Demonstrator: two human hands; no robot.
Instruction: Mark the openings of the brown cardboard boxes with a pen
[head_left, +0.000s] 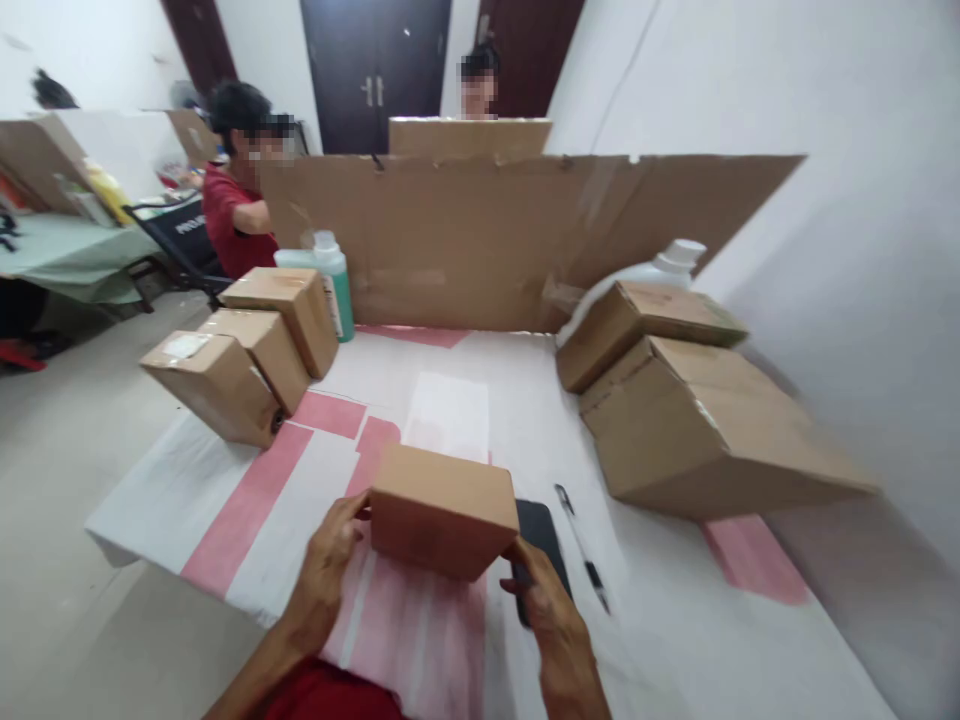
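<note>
Head view:
Box: a small cardboard box sits on the table, near its front edge.
Left hand: fingers curled against the box's left end.
Right hand: pressed to the box's right lower corner, over a black phone.
Pen: just right of the phone.
Stacks: boxes left and right.

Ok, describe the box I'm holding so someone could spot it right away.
On the white and pink covered table, look at the near edge. The small brown box sits between the left hand and right hand. Unlike the stacked boxes, it stands alone.
</note>
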